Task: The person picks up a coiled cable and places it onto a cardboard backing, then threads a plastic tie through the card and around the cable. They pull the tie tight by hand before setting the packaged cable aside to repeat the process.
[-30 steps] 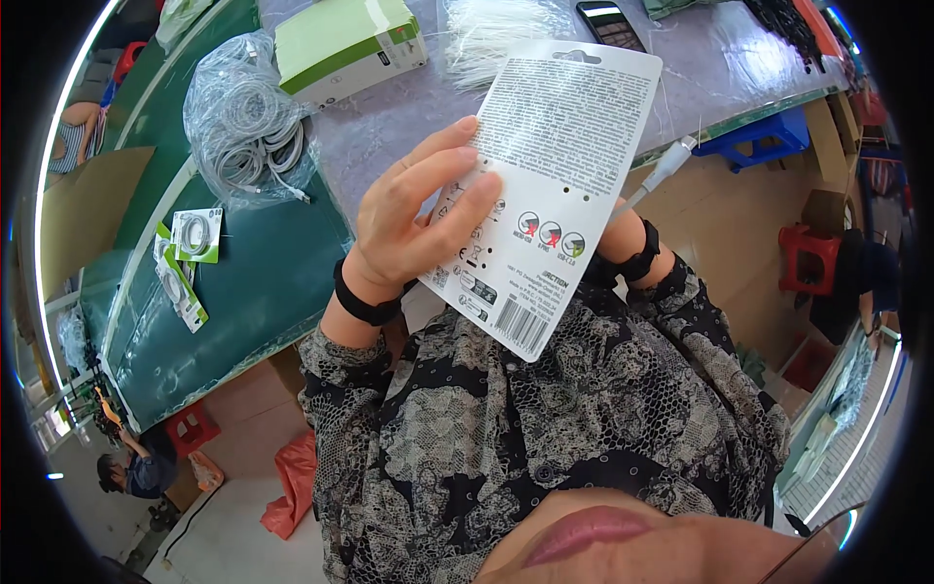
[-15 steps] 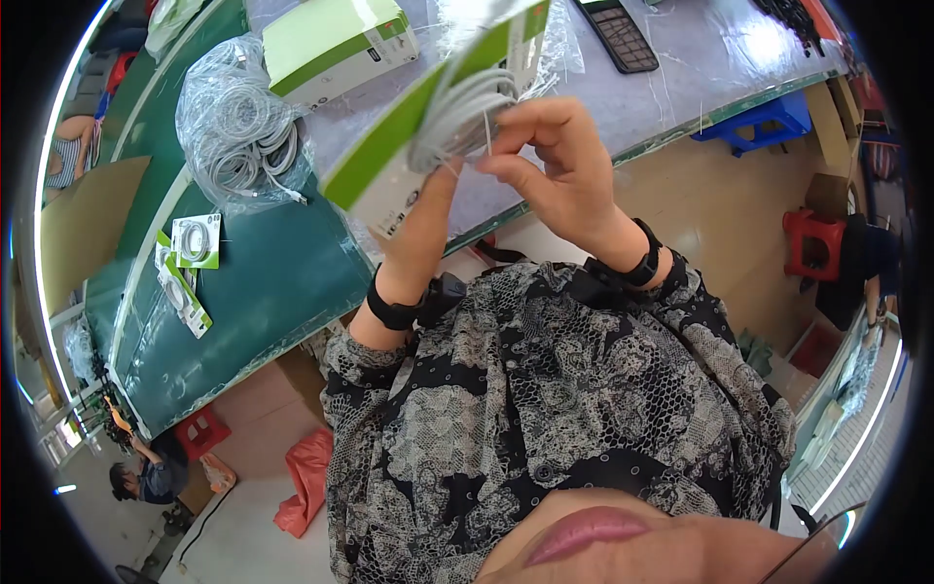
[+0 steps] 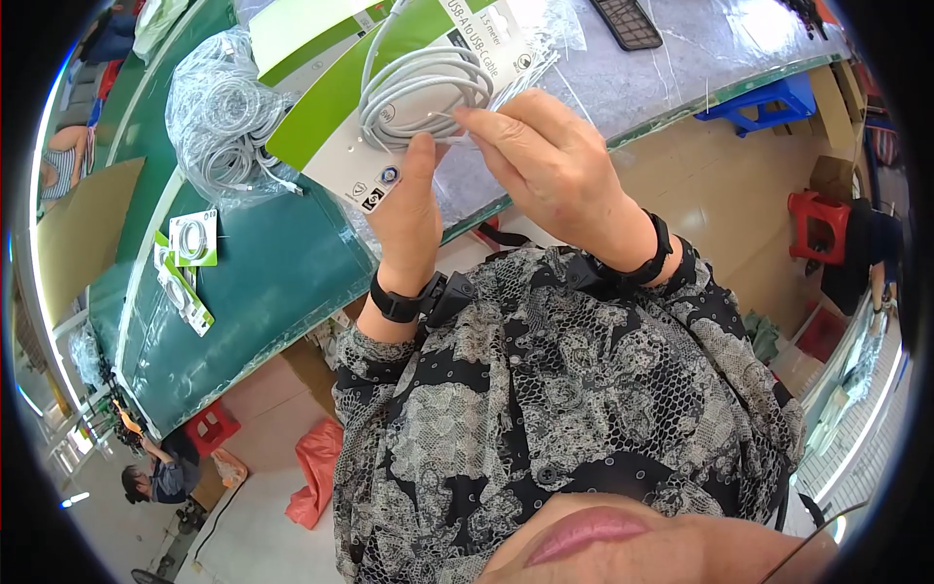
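Note:
A green-and-white cardboard backing card (image 3: 316, 131) is gripped along its lower edge by my left hand (image 3: 404, 219), thumb on the front face. A coiled light grey cable (image 3: 375, 88) lies against the card, with one end rising past its upper edge. My right hand (image 3: 559, 175) is closed in a pinch at the coil's lower right side. Between its thumb and forefinger is a thin white tie (image 3: 444, 116), which runs across the front of the coil. The back of the card is hidden.
Left of the card lies a clear plastic bag of grey cables (image 3: 229, 122), beside a green-and-white box (image 3: 302, 39). Carded cables (image 3: 194, 239) rest on the green tabletop (image 3: 263, 282). Thin white strips (image 3: 530, 83) and a black tray-like item (image 3: 628, 21) are beyond my right hand. A blue stool (image 3: 764, 105) stands right.
The card has swung round so that its front and the coil face up toward me. My right hand has rolled over, its back now uppermost, and stays pinched at the coil.

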A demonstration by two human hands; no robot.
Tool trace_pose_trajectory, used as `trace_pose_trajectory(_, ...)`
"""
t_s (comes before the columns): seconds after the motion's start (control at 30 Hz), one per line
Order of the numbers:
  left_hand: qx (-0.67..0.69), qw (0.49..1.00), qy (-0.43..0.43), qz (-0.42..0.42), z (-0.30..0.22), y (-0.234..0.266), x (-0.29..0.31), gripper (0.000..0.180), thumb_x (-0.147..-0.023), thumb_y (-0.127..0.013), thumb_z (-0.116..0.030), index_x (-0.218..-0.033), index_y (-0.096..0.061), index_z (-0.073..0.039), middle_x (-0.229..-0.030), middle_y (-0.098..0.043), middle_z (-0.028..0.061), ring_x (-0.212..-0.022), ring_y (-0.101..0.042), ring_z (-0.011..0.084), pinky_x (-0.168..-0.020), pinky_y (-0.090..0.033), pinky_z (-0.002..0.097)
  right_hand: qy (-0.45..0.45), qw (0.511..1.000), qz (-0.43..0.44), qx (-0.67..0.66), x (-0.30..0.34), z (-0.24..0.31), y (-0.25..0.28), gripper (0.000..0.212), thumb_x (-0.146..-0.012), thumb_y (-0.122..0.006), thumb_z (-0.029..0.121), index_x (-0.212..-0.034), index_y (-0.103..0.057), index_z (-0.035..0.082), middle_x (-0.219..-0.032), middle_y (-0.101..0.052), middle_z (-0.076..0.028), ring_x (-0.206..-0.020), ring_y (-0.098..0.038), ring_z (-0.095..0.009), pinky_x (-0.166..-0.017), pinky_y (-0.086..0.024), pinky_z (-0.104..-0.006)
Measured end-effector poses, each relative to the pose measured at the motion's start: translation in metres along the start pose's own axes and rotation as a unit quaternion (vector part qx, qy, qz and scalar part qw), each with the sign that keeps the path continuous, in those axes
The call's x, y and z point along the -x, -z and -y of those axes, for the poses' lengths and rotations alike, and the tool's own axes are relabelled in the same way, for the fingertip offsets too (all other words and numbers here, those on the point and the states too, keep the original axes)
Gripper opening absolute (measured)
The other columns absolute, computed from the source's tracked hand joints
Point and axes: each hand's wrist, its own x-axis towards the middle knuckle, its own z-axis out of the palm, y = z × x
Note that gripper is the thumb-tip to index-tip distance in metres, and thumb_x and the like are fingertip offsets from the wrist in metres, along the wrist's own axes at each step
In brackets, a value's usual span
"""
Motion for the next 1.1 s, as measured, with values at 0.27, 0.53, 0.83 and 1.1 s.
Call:
trace_pose_trajectory(0.27,0.003,1.000,-0.001,-0.010,0.007,0.005,0.001,0.050,-0.088,-0.056,0.002,-0.133,-0.035,-0.004,-0.124,-0.050,0.0106,-0.109,-0.054,0.0206,-0.089,-0.050,0.0356,-0.004,0.999,0.024,0.022,0.002,0.002,0.001,0.028,-0.072,-0.067,-0.006,-0.099,-0.065,0.001,-0.081,-0.057,-0.009,-0.069,-0.059,-0.022,-0.058,-0.050,-0.0305)
trace_pose_trajectory(0.53,-0.063,0.997,-0.036,-0.026,0.014,0.008,0.000,0.049,-0.085,-0.061,0.002,-0.129,-0.040,-0.001,-0.121,-0.052,0.0106,-0.107,-0.054,0.0177,-0.091,-0.046,0.0308,0.001,0.999,0.036,0.029,0.001,0.001,0.004,0.029,-0.070,-0.066,-0.006,-0.098,-0.065,0.001,-0.085,-0.056,-0.009,-0.072,-0.059,-0.023,-0.061,-0.051,-0.0305)
trace_pose_trajectory(0.83,-0.183,0.979,-0.085,-0.030,0.017,0.012,0.003,0.046,-0.081,-0.069,-0.001,-0.122,-0.046,0.003,-0.116,-0.055,0.0097,-0.104,-0.053,0.0162,-0.089,-0.043,0.0273,-0.003,0.998,0.052,0.029,0.000,-0.001,0.004,0.028,-0.071,-0.066,-0.005,-0.098,-0.065,0.000,-0.083,-0.056,-0.010,-0.072,-0.059,-0.023,-0.062,-0.051,-0.0306)
trace_pose_trajectory(1.1,-0.221,0.963,-0.152,-0.033,0.014,0.009,0.006,0.043,-0.079,-0.071,-0.001,-0.116,-0.051,0.003,-0.108,-0.059,0.0087,-0.094,-0.057,0.0155,-0.082,-0.047,0.0269,-0.006,0.999,0.044,0.006,-0.002,0.002,0.001,0.025,-0.072,-0.066,-0.005,-0.096,-0.064,0.001,-0.080,-0.057,-0.009,-0.069,-0.059,-0.023,-0.058,-0.049,-0.0308)
